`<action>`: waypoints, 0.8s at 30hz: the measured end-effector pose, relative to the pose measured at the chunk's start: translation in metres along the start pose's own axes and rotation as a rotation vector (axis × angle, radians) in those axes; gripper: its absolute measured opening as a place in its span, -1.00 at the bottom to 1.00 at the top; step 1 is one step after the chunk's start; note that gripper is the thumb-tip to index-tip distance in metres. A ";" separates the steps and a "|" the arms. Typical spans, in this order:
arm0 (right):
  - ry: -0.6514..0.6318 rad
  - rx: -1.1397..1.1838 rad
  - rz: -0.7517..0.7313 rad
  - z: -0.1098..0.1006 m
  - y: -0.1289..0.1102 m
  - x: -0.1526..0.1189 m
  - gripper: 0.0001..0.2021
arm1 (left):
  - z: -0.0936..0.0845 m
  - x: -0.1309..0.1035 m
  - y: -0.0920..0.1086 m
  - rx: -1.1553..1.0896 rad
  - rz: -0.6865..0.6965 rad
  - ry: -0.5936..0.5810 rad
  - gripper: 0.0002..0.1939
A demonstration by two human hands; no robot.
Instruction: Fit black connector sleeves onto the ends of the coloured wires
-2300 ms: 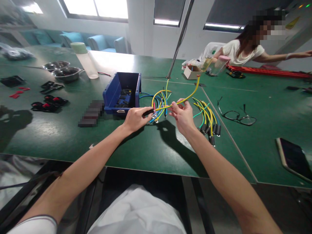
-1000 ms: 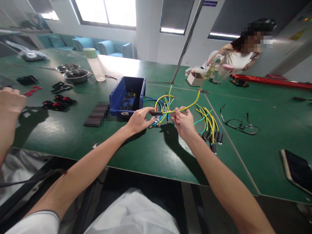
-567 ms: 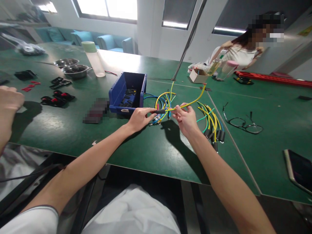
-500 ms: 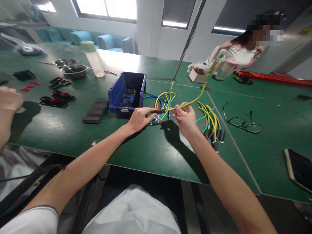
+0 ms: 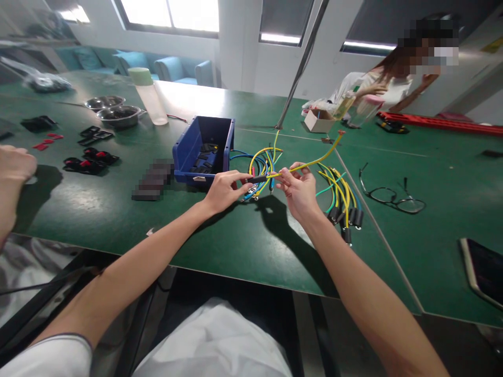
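Seemingly the work is partway: the left hand point(image 5: 222, 192) pinches a black sleeve point(image 5: 258, 179) on a yellow cable point(image 5: 320, 160) that the right hand point(image 5: 301, 191) grips above the desk point(image 5: 220, 235), sleeved cables point(image 5: 346, 196) lying rightward, apparently unsleeved cables point(image 5: 270, 165) beyond.

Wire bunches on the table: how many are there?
2. The left bunch lies right of the blue bin, partly behind the held wire; the right bunch lies right of the right hand. More could be hidden.
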State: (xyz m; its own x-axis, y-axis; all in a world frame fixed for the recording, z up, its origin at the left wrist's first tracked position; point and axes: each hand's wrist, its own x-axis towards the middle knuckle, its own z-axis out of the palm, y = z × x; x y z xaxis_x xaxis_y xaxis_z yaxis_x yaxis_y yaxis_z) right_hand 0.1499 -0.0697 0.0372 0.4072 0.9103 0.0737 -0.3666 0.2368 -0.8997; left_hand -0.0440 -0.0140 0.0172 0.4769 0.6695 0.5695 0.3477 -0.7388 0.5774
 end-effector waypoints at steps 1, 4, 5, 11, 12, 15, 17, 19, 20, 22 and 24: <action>0.001 -0.001 -0.004 0.000 0.000 0.000 -0.58 | 0.000 0.000 0.000 0.002 0.008 -0.001 -0.74; 0.001 -0.006 -0.007 0.000 0.000 0.000 -0.58 | -0.001 0.001 0.001 0.006 0.028 -0.001 -0.73; 0.000 -0.008 -0.007 0.000 0.000 0.000 -0.58 | -0.001 0.001 0.001 0.007 0.033 0.000 -0.72; 0.007 -0.027 -0.038 0.002 0.003 0.000 -0.60 | -0.001 0.000 0.000 0.008 0.054 0.008 -0.71; 0.008 -0.033 -0.040 0.002 0.003 0.000 -0.60 | -0.001 0.000 0.000 0.011 0.056 0.009 -0.72; 0.009 -0.039 -0.040 0.001 0.003 0.000 -0.61 | -0.001 0.000 0.001 0.023 0.067 0.012 -0.73; 0.018 -0.039 -0.042 0.001 0.004 0.001 -0.64 | 0.000 0.000 0.003 0.019 0.073 0.012 -0.73; 0.039 -0.048 -0.042 0.000 0.003 0.002 -0.67 | -0.001 -0.001 0.004 0.004 0.073 0.008 -0.71; 0.052 -0.057 -0.041 -0.001 0.003 0.003 -0.68 | -0.002 -0.001 0.004 -0.002 0.070 0.019 -0.70; 0.085 -0.072 -0.036 -0.003 0.001 0.005 -0.69 | -0.006 0.001 0.002 0.003 0.046 0.101 -0.70; 0.125 -0.076 -0.031 -0.005 0.000 0.008 -0.69 | -0.014 0.005 -0.005 0.036 -0.009 0.249 -0.70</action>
State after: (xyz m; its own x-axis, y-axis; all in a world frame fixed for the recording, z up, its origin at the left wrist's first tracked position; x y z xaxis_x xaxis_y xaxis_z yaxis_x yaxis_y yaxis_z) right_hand 0.1572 -0.0640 0.0360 0.5205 0.8523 0.0519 -0.2900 0.2336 -0.9281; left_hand -0.0542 -0.0062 0.0254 0.2617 0.6713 0.6935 0.3820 -0.7319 0.5643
